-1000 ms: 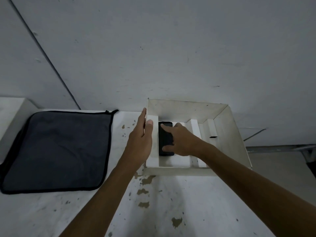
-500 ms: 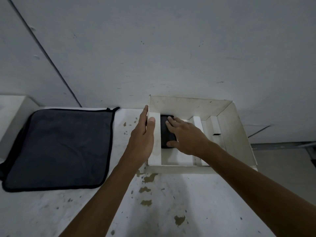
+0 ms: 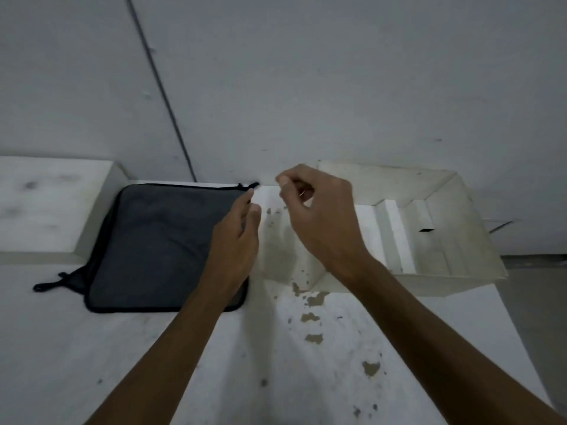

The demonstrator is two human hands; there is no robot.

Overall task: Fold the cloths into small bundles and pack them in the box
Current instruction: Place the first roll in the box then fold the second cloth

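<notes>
A dark grey cloth with black trim lies flat on the white table, left of centre. My left hand hovers over its right edge, fingers loosely apart and holding nothing. My right hand is in the air between the cloth and the white box, fingers curled loosely and empty. The box stands at the right against the wall, with white dividers inside. My right hand and forearm hide the box's left compartments, so the folded dark bundle cannot be seen.
A raised white block sits at the far left beside the cloth. The table top has chipped brown patches near the middle. A grey wall rises directly behind. The table's right edge drops to a grey floor.
Both hands left the box and moved left toward the flat cloth. The right hand let go of the dark bundle in the box. The view shifted left.
</notes>
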